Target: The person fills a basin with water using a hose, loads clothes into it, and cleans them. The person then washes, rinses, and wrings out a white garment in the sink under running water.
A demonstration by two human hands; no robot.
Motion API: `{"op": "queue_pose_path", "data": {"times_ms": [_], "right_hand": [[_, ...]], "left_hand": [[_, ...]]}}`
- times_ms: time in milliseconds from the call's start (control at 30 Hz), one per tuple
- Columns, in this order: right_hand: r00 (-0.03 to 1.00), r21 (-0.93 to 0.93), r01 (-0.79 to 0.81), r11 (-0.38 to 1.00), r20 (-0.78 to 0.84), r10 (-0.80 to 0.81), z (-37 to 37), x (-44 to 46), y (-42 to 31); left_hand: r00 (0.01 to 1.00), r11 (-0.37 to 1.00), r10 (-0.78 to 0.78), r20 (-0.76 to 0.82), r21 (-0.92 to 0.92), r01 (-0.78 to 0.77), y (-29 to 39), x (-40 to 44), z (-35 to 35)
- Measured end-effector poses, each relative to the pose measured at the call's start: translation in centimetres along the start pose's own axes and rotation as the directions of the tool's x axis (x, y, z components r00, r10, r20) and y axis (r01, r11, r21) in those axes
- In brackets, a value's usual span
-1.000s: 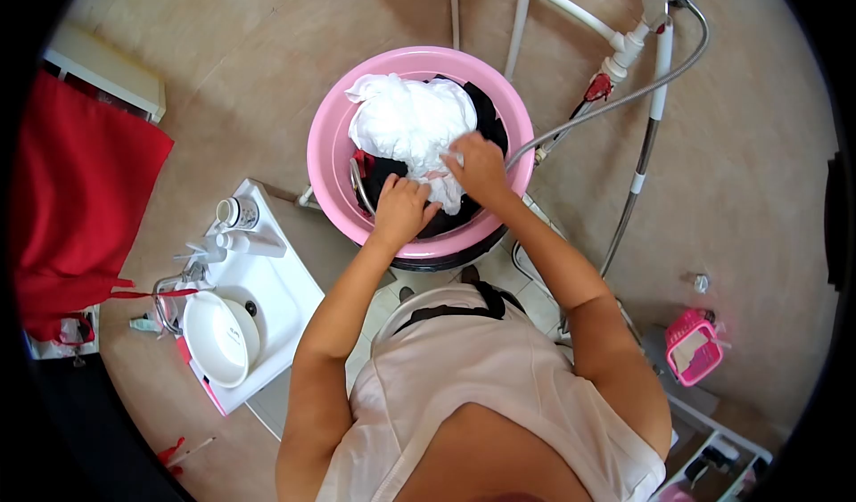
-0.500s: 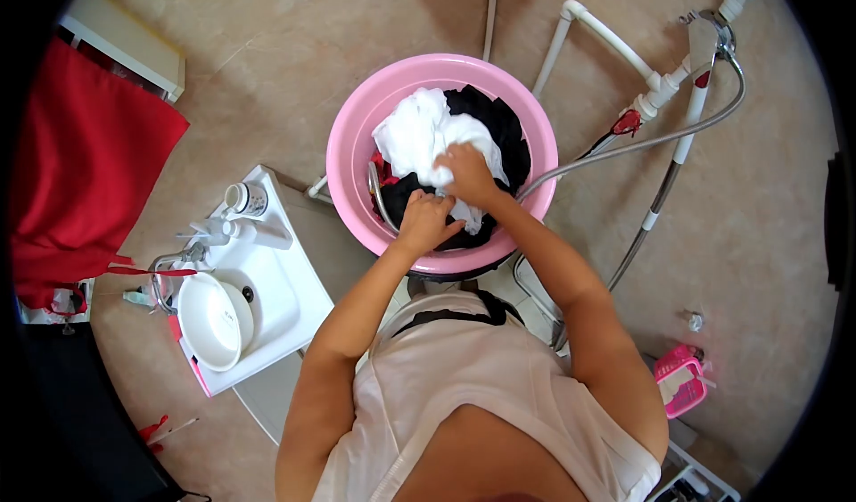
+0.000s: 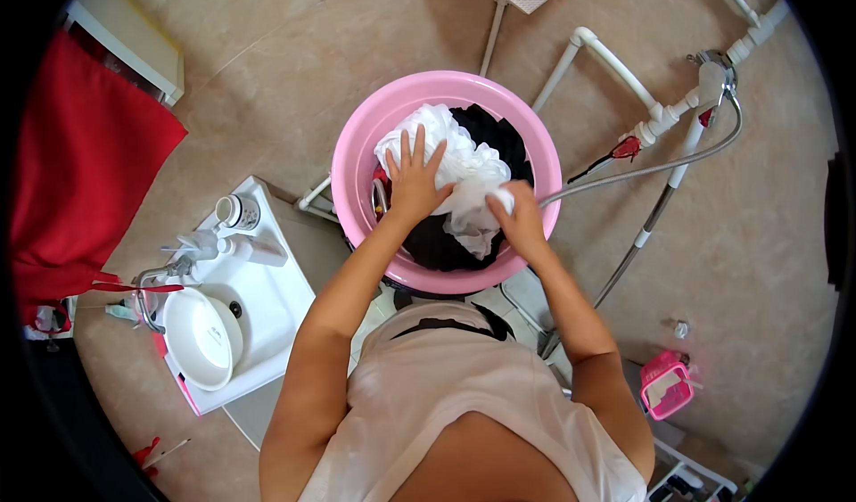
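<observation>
A pink basin (image 3: 357, 208) in front of me holds a heap of wet-looking laundry. White cloth (image 3: 437, 127) lies on top, with black cloth (image 3: 499, 136) behind it and more black cloth nearer me. My left hand (image 3: 415, 181) rests with spread fingers on the left side of the white cloth. At the right, my right hand (image 3: 520, 218) pinches a bunched part of a thin white fabric (image 3: 473, 212), which hangs down over the near black cloth. A bit of red fabric shows at the basin's left, partly covered.
A metal shower hose (image 3: 642, 176) runs from the pipes on the right into the basin. On the left stands a white sink (image 3: 276, 324) with a white bowl (image 3: 203, 337), a cup (image 3: 237, 211) and a bottle. A pink basket (image 3: 667, 386) is at lower right.
My left hand has moved up onto the white cloth and spread its fingers. My right hand has shifted right and nearer me, pulling thin white fabric. The view has tilted slightly.
</observation>
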State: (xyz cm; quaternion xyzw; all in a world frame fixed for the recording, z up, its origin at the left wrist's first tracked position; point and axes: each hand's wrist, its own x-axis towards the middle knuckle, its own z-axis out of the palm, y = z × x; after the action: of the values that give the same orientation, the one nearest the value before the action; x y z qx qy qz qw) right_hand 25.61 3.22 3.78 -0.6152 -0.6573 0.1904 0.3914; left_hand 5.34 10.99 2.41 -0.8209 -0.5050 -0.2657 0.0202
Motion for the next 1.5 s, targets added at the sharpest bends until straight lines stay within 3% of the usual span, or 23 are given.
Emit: {"op": "queue_pose_path", "data": {"times_ms": [100, 133, 233, 300, 333, 433, 633, 667, 800, 867, 933, 967, 1033, 1100, 1167, 1200, 1233, 1267, 1300, 1333, 1367, 1433, 1500], "right_hand": [[0.968, -0.111, -0.041, 0.993, -0.251, 0.011, 2.2, 3.1, -0.8], [0.97, -0.123, -0.029, 0.992, -0.242, -0.002, 3.6, 4.2, -0.1], [0.988, -0.212, -0.073, 0.974, -0.151, 0.041, 10.4, 4.9, 3.3], [0.996, -0.517, -0.083, 0.852, -0.077, 0.05, 12.0, 4.5, 1.4], [0.984, -0.561, -0.016, 0.828, -0.158, -0.087, 12.8, 4.9, 2.0], [0.996, -0.539, -0.04, 0.841, -0.087, -0.009, 13.3, 6.6, 3.3], [0.985, -0.537, 0.082, 0.84, -0.084, -0.15, 14.3, 10.2, 6.7], [0.97, -0.514, 0.108, 0.851, -0.132, -0.203, 14.7, 10.7, 7.6], [0.992, -0.362, -0.1, 0.927, -0.103, 0.067, 14.4, 12.0, 8.3], [0.974, -0.16, -0.223, 0.962, -0.072, 0.214, 13.9, 12.4, 9.6], [0.957, 0.135, -0.291, 0.947, 0.028, 0.29, 13.9, 13.3, 13.4], [0.948, 0.538, -0.264, 0.8, -0.005, 0.317, 15.8, 13.8, 17.2], [0.717, 0.601, -0.675, 0.428, 0.397, 0.573, 11.8, 14.3, 16.0], [0.763, 0.654, -0.638, 0.407, 0.465, 0.449, 8.7, 13.1, 11.9], [0.92, 0.509, -0.346, 0.788, 0.351, 0.177, 7.3, 12.2, 11.7], [0.947, 0.405, -0.147, 0.902, 0.32, 0.01, 6.7, 11.8, 11.6], [0.938, 0.288, 0.072, 0.955, 0.307, -0.163, 6.0, 11.4, 10.4], [0.858, 0.5, -0.244, 0.831, 0.51, -0.055, 5.5, 10.1, 9.1], [0.873, 0.46, -0.168, 0.872, 0.481, -0.086, 4.9, 8.6, 6.6], [0.902, 0.449, -0.15, 0.881, 0.427, -0.064, 5.6, 7.0, 6.6], [0.929, 0.437, -0.133, 0.89, 0.368, -0.042, 6.2, 5.7, 6.7], [0.959, 0.389, -0.241, 0.889, 0.235, 0.157, 7.0, 3.8, 5.7], [0.996, 0.074, 0.038, 0.997, 0.084, -0.044, 8.5, 2.7, 7.4]], "left_hand": [[0.953, 0.995, -0.058, 0.296, -0.06, 0.079, -1.6, -1.5, 3.9], [0.948, 0.999, -0.053, 0.313, 0.012, 0.052, -1.2, -0.9, 3.4], [0.879, 0.993, -0.048, 0.475, -0.072, 0.093, -1.5, -0.1, 3.0], [0.914, 0.994, -0.046, 0.404, -0.07, 0.081, -3.0, -0.7, 5.3], [0.929, 0.995, -0.047, 0.367, -0.068, 0.077, -3.6, -0.8, 6.0], [0.928, 0.988, -0.054, 0.369, -0.115, 0.104, -4.8, 0.2, 7.6], [0.89, 0.957, -0.156, 0.428, -0.159, 0.244, -5.8, 1.9, 8.8], [0.909, 0.957, -0.168, 0.383, -0.159, 0.243, -5.8, 2.0, 9.1], [0.959, 0.978, -0.178, 0.22, -0.07, 0.197, -4.0, 1.5, 9.4], [0.987, 0.99, -0.124, 0.105, -0.059, 0.131, -2.7, 1.1, 8.4], [0.98, 0.985, -0.059, 0.19, -0.151, 0.088, -0.4, 1.4, 5.4], [0.972, 0.978, -0.026, 0.233, -0.196, 0.073, 0.8, 1.3, 3.9], [0.966, 0.972, 0.136, 0.219, -0.216, -0.088, 3.2, -0.1, 2.1], [0.911, 0.927, 0.301, 0.281, -0.31, -0.211, 5.0, -1.4, 0.3], [0.813, 0.86, 0.455, 0.364, -0.417, -0.294, 5.9, -2.2, -0.5], [0.788, 0.846, 0.479, 0.386, -0.442, -0.298, 5.9, -2.2, -0.6], [0.912, 0.871, 0.335, 0.236, -0.446, -0.205, 5.9, -2.2, -0.3], [0.983, 0.877, 0.167, 0.078, -0.467, -0.112, 5.8, -2.2, 0.3], [0.997, 0.864, -0.017, -0.079, -0.502, -0.025, 5.7, -2.0, 0.6], [0.992, 0.927, -0.076, -0.097, -0.373, 0.034, 5.1, -1.1, -0.6], [0.995, 0.95, -0.098, -0.027, -0.299, 0.085, 3.9, -0.6, -0.4], [0.979, 0.999, -0.048, -0.199, -0.015, 0.046, 2.9, -0.1, -0.5], [0.996, 0.997, -0.08, -0.044, -0.014, 0.08, 2.4, -1.1, 1.5]]}}
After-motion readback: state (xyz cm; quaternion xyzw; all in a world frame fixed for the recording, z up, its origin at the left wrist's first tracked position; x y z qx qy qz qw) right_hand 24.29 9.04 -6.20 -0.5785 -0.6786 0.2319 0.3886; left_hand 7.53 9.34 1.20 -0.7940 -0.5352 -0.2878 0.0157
